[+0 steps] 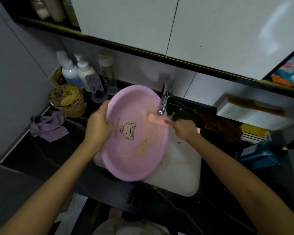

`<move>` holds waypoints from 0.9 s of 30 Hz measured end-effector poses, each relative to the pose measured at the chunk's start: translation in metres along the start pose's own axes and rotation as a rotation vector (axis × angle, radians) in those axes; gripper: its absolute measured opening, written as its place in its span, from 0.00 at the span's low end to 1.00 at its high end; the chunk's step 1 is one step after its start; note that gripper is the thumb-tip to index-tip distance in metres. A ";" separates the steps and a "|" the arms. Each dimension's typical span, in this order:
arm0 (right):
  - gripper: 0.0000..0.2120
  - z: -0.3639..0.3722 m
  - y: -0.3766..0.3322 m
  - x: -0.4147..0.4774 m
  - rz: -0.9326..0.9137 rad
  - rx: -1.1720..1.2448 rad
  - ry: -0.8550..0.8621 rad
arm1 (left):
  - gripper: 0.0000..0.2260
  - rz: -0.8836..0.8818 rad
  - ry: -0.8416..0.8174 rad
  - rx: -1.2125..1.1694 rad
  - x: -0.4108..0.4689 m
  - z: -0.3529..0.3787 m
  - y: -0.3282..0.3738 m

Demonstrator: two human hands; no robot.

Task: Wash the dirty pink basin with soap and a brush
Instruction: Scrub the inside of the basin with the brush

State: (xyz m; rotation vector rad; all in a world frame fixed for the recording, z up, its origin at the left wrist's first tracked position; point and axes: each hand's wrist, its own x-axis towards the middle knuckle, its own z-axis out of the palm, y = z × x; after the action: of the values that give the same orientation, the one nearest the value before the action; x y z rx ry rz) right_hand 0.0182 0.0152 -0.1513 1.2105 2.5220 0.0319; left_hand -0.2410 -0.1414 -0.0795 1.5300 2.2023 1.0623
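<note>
Basin (134, 146), pink with a cartoon print, tilted over the white sink (180, 167) set in the dark counter (41, 150); the left hand (98, 126) grips its left rim, apparently to turn the inner face towards the faucet (164, 100) and let runoff drain. The right hand (185, 129) is closed around a pink brush (157, 120), its head against the upper right wall just below the spout. Tan gritty residue (143, 146) clings to the lower inner wall, and an open jar (68, 100) near the counter's rear left corner holds yellow-brown paste.
</note>
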 end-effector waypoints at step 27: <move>0.18 0.033 -0.111 -0.076 0.156 1.168 -0.637 | 0.28 -0.007 0.001 -0.053 0.005 0.003 -0.009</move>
State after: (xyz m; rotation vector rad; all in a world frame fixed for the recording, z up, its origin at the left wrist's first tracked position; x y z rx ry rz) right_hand -0.0109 -0.1172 -0.1786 1.4085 1.7695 -1.6680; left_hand -0.2475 -0.1370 -0.0865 1.4993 2.1598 1.1105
